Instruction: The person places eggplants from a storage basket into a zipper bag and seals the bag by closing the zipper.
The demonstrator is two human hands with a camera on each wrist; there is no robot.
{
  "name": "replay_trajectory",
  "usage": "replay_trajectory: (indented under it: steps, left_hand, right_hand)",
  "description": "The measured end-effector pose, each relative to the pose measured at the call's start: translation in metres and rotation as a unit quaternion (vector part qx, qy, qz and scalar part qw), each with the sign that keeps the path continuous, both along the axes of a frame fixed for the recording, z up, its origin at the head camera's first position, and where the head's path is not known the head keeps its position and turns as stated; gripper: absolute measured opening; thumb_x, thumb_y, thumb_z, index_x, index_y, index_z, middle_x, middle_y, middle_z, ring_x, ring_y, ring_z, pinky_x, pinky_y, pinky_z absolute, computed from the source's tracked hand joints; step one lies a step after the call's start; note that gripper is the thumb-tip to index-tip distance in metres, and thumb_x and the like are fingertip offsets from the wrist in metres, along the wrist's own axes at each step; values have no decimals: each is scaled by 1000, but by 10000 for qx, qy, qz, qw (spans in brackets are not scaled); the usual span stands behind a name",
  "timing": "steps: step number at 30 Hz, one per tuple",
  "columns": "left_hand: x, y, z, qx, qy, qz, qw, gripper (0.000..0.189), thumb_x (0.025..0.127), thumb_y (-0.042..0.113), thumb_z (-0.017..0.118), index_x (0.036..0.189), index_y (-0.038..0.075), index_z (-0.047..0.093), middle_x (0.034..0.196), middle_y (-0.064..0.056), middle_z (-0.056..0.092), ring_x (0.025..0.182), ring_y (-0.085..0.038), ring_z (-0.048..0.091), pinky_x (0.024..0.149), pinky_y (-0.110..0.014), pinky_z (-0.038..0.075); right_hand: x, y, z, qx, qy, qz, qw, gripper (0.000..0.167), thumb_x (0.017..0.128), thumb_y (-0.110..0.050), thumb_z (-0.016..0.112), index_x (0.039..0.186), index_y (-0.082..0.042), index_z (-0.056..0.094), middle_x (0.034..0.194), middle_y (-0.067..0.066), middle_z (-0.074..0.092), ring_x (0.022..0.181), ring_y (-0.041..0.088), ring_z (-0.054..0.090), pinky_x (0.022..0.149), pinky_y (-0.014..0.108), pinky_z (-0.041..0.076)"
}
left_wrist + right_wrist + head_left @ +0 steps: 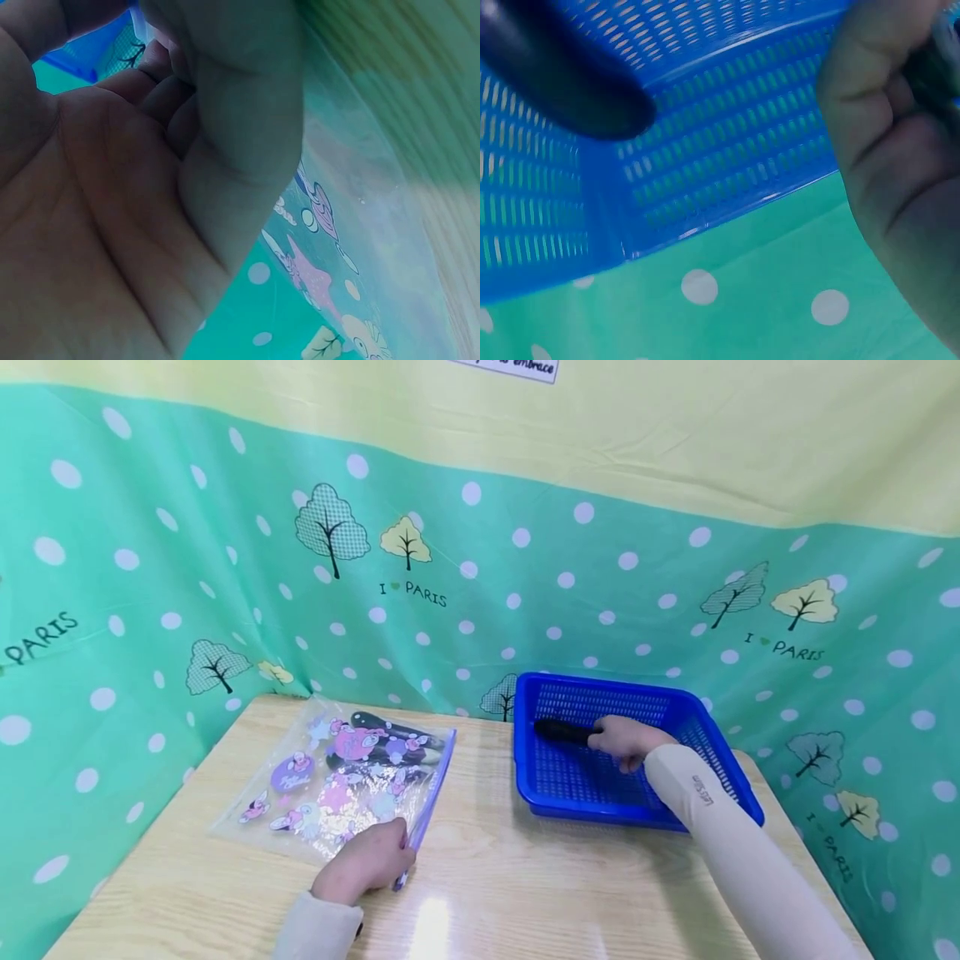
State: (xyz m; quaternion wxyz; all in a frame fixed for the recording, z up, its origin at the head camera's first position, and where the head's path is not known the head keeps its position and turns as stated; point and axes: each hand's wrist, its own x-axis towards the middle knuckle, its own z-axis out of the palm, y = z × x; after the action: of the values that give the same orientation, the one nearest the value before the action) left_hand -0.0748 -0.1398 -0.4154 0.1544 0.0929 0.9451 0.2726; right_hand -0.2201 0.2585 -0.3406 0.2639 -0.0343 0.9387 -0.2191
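My left hand (371,856) grips the purple zip edge of a clear printed zip bag (300,810) lying on the table. Inside the bag, partly covered by the prints, are long dark vegetables that look like eggplants (367,721). Over at the right, my right hand (626,739) reaches into a blue plastic basket (600,814) and holds a dark eggplant (562,732) by one end, the other end pointing left. In the right wrist view a glossy dark eggplant end (592,97) shows over the basket's slotted wall, with my curled fingers at the right edge.
The wooden table (480,893) carries the bag at left and the basket at back right. A green polka-dot cloth (420,652) with tree prints hangs behind and on both sides, close to the table's edges.
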Motion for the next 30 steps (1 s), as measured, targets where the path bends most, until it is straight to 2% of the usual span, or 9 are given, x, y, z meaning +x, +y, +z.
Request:
replay_trajectory:
  steps: [1,3,7,10,15,18,22,26,30]
  left_hand:
    - [0,0,0,11,-22,10,10000,16,90,16,64,82,12,51,72,-2,51,63,-20,48,59,-37,43]
    - [0,0,-1,24,-17,22,10000,16,90,16,64,83,11,51,72,-3,51,63,-20,48,58,-37,42]
    - [0,-1,-2,-19,30,46,10000,16,90,17,65,84,11,52,73,-3,51,63,-20,48,58,-37,43]
    - [0,-1,-3,-13,176,40,9998,14,90,17,64,84,10,53,72,-2,52,61,-20,49,57,-38,43]
    - [-1,-1,-3,-67,575,89,9983,13,88,17,62,81,11,52,69,-1,51,58,-19,48,54,-39,43]
    - [-2,-2,-4,-145,794,115,9967,15,89,16,60,78,13,51,65,1,50,55,-18,47,53,-38,42]
    - [-5,-1,-6,-137,1040,142,9944,21,91,15,56,72,15,47,59,3,44,52,-16,42,50,-36,38]
    - [-9,1,-7,-85,1309,159,9912,28,95,13,53,67,16,45,56,2,40,50,-15,38,48,-35,35]
    - [-12,2,-6,-54,1504,131,9885,33,98,16,52,66,18,46,54,6,43,47,-14,40,48,-34,36]
  right_hand:
    - [-1,0,0,-109,151,30,9998,63,103,-24,52,151,11,31,110,21,63,47,18,56,49,36,53]
    - [-3,-2,2,-324,458,47,9984,61,103,-25,53,149,12,35,113,23,65,45,17,52,52,41,53]
    - [-7,-8,2,-733,867,-187,9934,58,102,-28,57,145,8,44,77,12,63,48,21,51,63,45,54]
    - [-9,-14,0,-977,982,-423,9895,57,101,-30,59,143,7,48,68,4,53,55,27,59,69,46,56]
    - [-9,-24,-2,-1241,801,-777,9860,63,100,-32,62,145,8,43,77,15,59,60,27,65,63,44,59]
    - [-6,-29,-1,-1228,623,-896,9864,68,101,-33,61,149,9,36,88,23,64,61,27,66,61,43,59]
    - [-4,-33,2,-1157,450,-896,9882,68,103,-29,57,151,11,29,104,29,66,65,29,69,63,45,59]
    - [-3,-34,3,-1168,382,-826,9890,65,105,-24,54,153,11,26,106,29,66,69,32,70,64,44,59]
    - [-2,-32,5,-1127,483,-682,9901,65,105,-24,55,152,11,28,105,28,66,72,34,70,63,42,59]
